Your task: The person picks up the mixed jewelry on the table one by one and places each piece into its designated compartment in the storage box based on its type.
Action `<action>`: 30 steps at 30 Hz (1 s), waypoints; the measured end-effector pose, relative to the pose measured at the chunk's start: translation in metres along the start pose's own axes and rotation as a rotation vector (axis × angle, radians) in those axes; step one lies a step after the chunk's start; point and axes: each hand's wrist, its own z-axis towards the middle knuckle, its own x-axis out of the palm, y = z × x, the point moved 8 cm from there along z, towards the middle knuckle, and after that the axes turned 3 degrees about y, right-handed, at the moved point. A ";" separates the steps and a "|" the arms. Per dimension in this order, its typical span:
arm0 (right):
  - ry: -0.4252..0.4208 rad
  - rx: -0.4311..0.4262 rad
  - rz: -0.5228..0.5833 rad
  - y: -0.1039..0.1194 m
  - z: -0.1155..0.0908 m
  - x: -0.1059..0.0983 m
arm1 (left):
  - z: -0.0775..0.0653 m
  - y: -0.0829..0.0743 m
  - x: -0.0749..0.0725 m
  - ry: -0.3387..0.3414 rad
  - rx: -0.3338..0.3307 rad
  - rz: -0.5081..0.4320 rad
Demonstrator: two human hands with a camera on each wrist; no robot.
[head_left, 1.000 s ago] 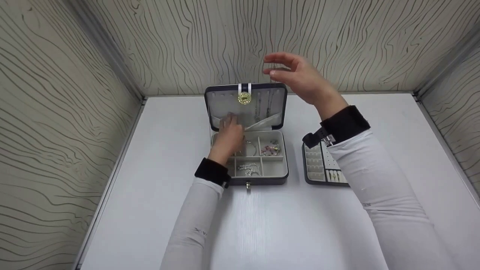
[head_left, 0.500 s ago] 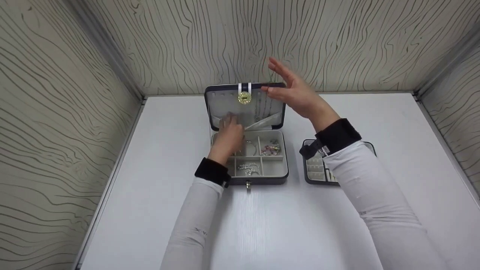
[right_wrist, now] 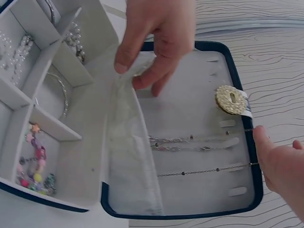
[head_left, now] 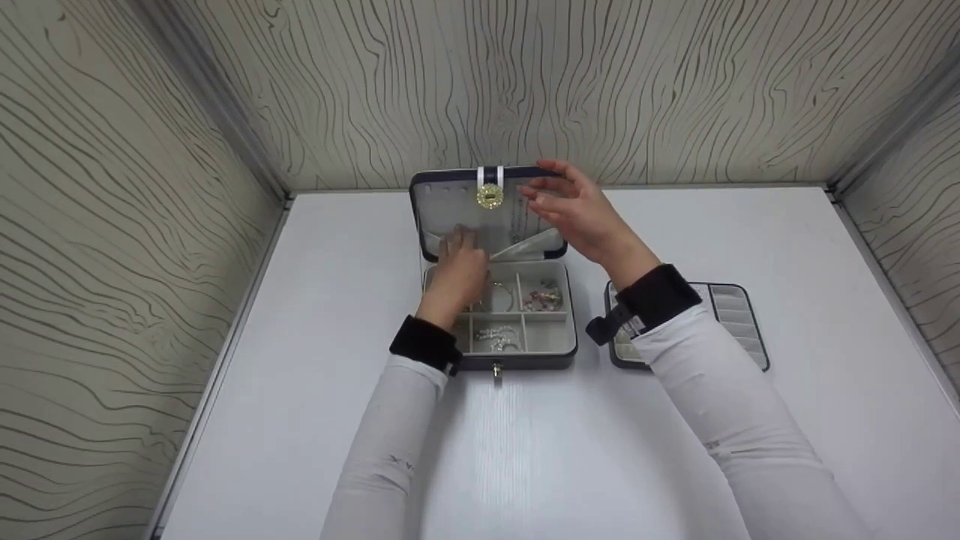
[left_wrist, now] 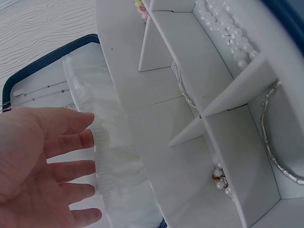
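Observation:
A jewelry box (head_left: 495, 361) stands with its lid (head_left: 454, 199) raised. My left hand (head_left: 457, 277) reaches over the box to the pale fabric pocket (right_wrist: 128, 142) inside the lid. In the right wrist view, its thumb and fingers pinch the pocket's upper edge. My right hand (head_left: 585, 217) is at the lid's upper right corner, fingers bent. In the right wrist view, a thin silver necklace (right_wrist: 204, 171) runs from the pocket across the rim to that hand, which holds it. Another necklace (right_wrist: 180, 148) lies by the lid's white hooks (right_wrist: 231, 142). The fingers' exact hold is partly out of view.
The compartments hold a colourful bead bracelet (right_wrist: 38, 161), a silver bangle (right_wrist: 64, 97) and white pearl strings (left_wrist: 228, 28). To the right lies a separate divided tray (head_left: 739, 319), partly covered by my right sleeve. A gold clasp (head_left: 490, 196) hangs from the lid's strap.
My right hand has come down from above the lid to its upper right edge, with its fingers drawing closer together. My left hand has stayed at the pocket.

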 end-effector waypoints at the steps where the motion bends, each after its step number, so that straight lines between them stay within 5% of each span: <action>1: -0.014 -0.002 0.011 -0.003 0.000 -0.002 | 0.000 0.000 0.000 -0.001 -0.001 -0.002; 9: -0.091 -0.026 -0.014 -0.022 -0.004 -0.014 | 0.000 0.000 0.000 0.009 -0.010 -0.020; 20: -0.117 -0.017 -0.288 -0.027 0.001 -0.026 | 0.000 -0.001 -0.001 0.001 0.006 0.007; 30: -0.074 -0.027 -0.425 -0.025 0.007 -0.025 | 0.000 0.000 0.001 0.009 0.010 -0.007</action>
